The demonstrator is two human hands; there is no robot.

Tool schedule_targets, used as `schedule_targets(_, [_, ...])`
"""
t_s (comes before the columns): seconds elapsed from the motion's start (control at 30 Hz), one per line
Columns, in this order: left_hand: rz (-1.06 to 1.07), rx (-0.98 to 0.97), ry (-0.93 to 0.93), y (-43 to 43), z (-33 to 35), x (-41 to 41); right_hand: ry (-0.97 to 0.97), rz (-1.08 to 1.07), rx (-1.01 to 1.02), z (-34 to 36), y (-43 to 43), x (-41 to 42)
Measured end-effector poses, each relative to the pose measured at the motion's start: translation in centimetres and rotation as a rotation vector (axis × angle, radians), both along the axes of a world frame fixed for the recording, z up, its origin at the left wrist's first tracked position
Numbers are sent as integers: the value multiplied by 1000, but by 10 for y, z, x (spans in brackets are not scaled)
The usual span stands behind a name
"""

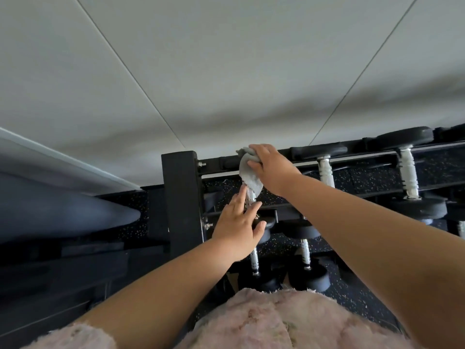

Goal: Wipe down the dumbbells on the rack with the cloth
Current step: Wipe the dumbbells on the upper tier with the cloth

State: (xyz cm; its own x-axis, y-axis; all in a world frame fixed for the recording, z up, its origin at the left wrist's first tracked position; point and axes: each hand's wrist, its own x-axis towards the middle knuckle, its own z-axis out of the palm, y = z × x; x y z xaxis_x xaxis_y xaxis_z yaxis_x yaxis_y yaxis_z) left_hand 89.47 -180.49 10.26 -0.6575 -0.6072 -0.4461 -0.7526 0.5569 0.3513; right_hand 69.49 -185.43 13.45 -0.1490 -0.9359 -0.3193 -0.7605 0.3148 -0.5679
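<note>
My right grip [270, 167] is clamped on the grey, textured cloth [247, 176], pressing it over the far end of the leftmost dumbbell [271, 222] on the black metal rack [180, 197]. My left grip [239, 222], fingers straight and apart, touches its knurled chrome handle. The dumbbell heads are round, matte black.

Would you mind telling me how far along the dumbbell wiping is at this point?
Nothing visibly marks any dumbbell as finished. In hand: the right hand holds the grey cloth against the leftmost top-tier dumbbell, while the left hand touches its handle with straight fingers. Apparently left: the other top-tier dumbbells and the lower-tier dumbbells.
</note>
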Motion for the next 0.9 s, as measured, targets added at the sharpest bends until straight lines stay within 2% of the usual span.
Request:
schedule_targets(0.1, [57,48,-30,3,-1,-4,-48,-75,21,-4,0,-14])
schedule_targets(0.2, [93,73,-41,4,-5,-5,51,-115,15,-4,3,-19])
schedule_targets(0.3, [58,-7,-56,5,-9,-5,52,26,-87,3,-1,-2])
schedule_targets(0.43, [64,-5,-51,6,-10,-6,136,245,-199,7,-15,18])
schedule_targets(0.57, [70,18,-24,4,-12,-4,124,309,-219,1,-16,3])
schedule_targets(0.77, [127,102,-15,1,-1,-14,38,209,-126,-7,-9,-21])
schedule_targets(0.83, [242,177,44,2,3,-26,41,128,-133,-9,-9,-21])
schedule_targets(0.9, [413,169,147,4,3,-39,18,54,-100,-8,-12,-13])
